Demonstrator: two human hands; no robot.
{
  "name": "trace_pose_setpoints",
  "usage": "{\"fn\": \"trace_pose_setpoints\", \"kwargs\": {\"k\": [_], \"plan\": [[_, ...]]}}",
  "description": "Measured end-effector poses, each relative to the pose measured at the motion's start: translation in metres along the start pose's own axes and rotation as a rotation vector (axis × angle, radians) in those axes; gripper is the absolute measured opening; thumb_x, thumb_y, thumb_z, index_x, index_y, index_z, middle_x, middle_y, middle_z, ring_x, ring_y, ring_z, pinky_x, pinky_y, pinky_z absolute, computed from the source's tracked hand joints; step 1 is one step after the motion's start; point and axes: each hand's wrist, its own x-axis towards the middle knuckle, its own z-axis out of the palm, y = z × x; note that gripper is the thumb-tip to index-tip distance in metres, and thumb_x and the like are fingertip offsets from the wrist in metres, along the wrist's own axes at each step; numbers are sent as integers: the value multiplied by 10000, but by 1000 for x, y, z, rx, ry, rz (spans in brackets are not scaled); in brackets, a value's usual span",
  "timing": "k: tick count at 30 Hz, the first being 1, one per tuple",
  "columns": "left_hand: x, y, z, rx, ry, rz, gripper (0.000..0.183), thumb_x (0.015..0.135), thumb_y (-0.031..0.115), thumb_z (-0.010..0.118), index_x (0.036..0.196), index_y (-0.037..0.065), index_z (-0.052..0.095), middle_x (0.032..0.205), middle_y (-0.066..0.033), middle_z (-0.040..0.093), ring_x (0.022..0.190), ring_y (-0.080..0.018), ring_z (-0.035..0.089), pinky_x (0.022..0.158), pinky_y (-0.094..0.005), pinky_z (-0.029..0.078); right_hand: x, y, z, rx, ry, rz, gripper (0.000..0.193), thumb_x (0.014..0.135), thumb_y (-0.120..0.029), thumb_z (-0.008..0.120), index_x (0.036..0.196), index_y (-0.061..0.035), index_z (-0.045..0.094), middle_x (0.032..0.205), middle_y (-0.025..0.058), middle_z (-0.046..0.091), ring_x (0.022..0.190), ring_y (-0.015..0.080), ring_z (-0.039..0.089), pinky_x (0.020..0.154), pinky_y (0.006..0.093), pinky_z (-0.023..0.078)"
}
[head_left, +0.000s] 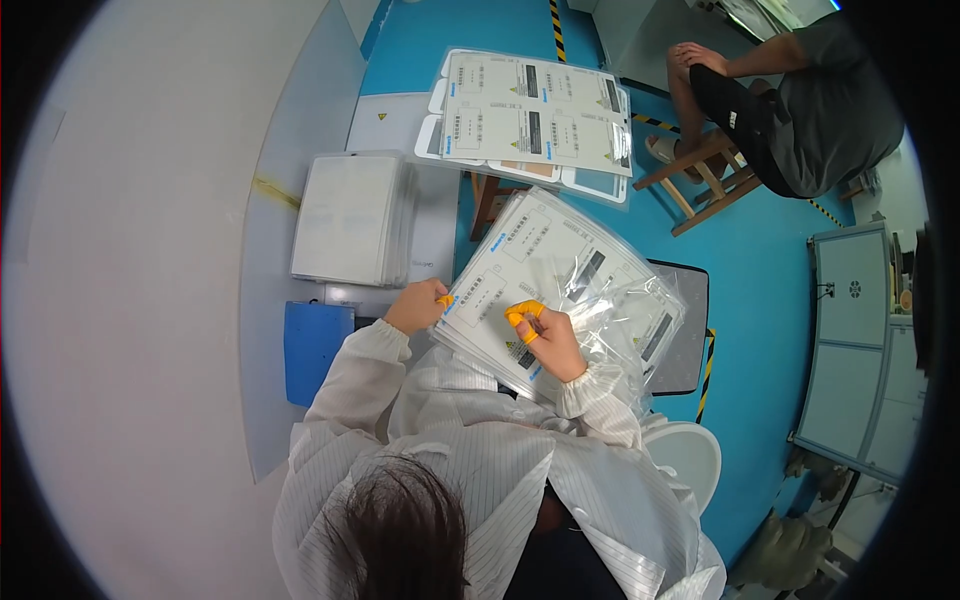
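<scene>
A stack of white printed panels with small black and blue print lies slanted over my lap. My left hand pinches the left edge of the stack, a yellow finger cot on one finger. Over the top panel, my right hand is closed in a pinch, with yellow finger cots on its thumb and fingers. Crumpled clear plastic film spreads around it and drapes to the right past the wrist. The film seems to run into that pinch, though the fingertips partly hide it.
At the far side lies another pile of printed panels. A stack of pale sheets sits on the white table, with a blue bin nearer. A person sits on a wooden stool at far right. Grey cabinets stand right.
</scene>
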Motion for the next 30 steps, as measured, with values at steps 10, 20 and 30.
{"fn": "trace_pose_setpoints", "kwargs": {"k": [10, 20, 30], "plan": [[-14, 29, -19, -490, -105, -78, 249, 805, 12, 519, 1036, -64, 573, 852, -136, 627, 699, -172, 637, 537, -224, 525, 18, -1, 58, -382, -11, -126, 354, 706, -279, 680, 873, 17, 580, 736, 156, 588, 581, 310, 578, 536, 364, 460], [-16, 21, -16, -467, -80, -20, 290, 769, -32, 500, 1045, -46, 588, 863, -177, 632, 582, -189, 636, 508, -217, 494, 27, 25, 61, -351, 85, 2, 358, 602, -172, 766, 798, 36, 551, 705, 172, 591, 629, 309, 592, 573, 342, 473], [-20, 33, -27, -401, -100, -11, 274, 783, -6, 513, 1042, -13, 603, 849, -128, 646, 622, -134, 601, 544, -200, 483, 23, 9, 80, -375, -20, -36, 409, 615, -244, 754, 867, 10, 555, 796, 157, 594, 719, 343, 588, 622, 381, 472]]}}
